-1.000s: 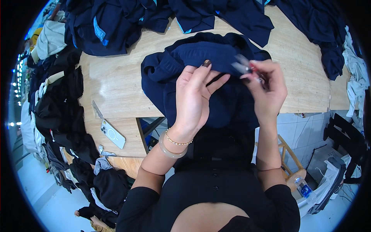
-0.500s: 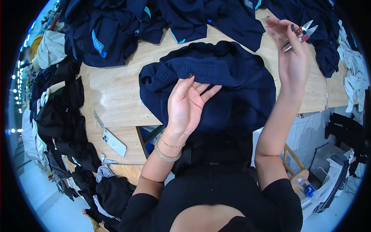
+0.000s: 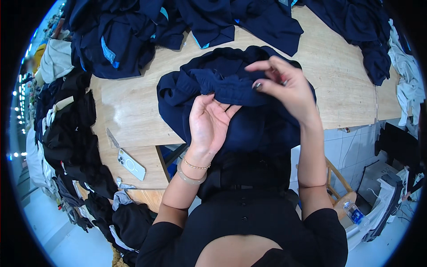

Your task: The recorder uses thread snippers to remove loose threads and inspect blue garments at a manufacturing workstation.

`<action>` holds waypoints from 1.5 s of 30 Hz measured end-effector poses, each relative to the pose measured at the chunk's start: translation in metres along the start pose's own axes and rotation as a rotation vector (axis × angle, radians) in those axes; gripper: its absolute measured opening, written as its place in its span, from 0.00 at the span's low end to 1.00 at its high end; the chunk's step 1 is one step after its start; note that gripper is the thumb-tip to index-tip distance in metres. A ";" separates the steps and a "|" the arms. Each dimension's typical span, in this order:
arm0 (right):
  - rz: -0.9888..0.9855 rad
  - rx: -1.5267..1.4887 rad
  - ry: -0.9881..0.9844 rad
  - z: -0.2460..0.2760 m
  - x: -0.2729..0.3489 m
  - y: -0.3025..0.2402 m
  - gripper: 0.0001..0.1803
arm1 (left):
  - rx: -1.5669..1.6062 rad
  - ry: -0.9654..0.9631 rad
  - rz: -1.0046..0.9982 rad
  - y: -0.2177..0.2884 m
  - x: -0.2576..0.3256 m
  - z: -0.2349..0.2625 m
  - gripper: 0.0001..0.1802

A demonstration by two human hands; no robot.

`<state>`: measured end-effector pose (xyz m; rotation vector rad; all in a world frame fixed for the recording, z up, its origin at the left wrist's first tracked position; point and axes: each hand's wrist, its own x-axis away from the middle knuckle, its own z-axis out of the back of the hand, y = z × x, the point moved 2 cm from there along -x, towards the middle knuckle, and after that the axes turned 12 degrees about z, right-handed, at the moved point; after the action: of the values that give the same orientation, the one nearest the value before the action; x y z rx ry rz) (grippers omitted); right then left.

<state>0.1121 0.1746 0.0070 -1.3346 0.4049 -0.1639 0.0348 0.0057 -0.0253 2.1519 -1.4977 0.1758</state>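
L hand [image 3: 209, 124] lies open, palm up, fingertips under navy garment [image 3: 231, 84] fold; R hand [image 3: 284, 86] pinches its far edge w/ thumb + fingers.

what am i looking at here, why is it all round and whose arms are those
This is no machine: a person wears a wide fisheye camera on the head, looking down, so straight edges bend. The arms are the person's own. The left hand lies palm up under a dark blue garment on a wooden table. The right hand pinches its fabric from above. More blue garments are piled at the far edge, black ones at the left, and a phone lies nearby.
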 end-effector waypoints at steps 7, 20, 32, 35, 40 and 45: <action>-0.042 -0.085 0.274 -0.011 0.028 0.027 0.01 | 0.171 -0.017 0.020 -0.010 -0.005 0.030 0.28; -0.196 1.002 0.660 0.132 0.066 0.102 0.11 | 0.160 0.009 0.077 -0.018 -0.007 0.067 0.15; 0.120 1.036 0.622 0.102 0.052 0.088 0.14 | 0.124 -0.118 0.022 -0.011 -0.001 0.008 0.31; 0.227 0.897 0.536 0.055 0.039 0.050 0.11 | 0.113 -0.124 0.016 -0.010 0.000 -0.002 0.32; 0.337 0.738 0.442 0.008 0.034 0.019 0.08 | 0.117 -0.177 -0.003 -0.010 0.001 -0.018 0.30; 0.396 0.659 0.416 -0.009 0.033 0.000 0.09 | 0.047 -0.192 -0.020 -0.008 0.001 -0.027 0.35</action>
<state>0.1389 0.1555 -0.0008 -0.5484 0.8721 -0.2204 0.0470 0.0192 -0.0044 2.2742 -1.5908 -0.0023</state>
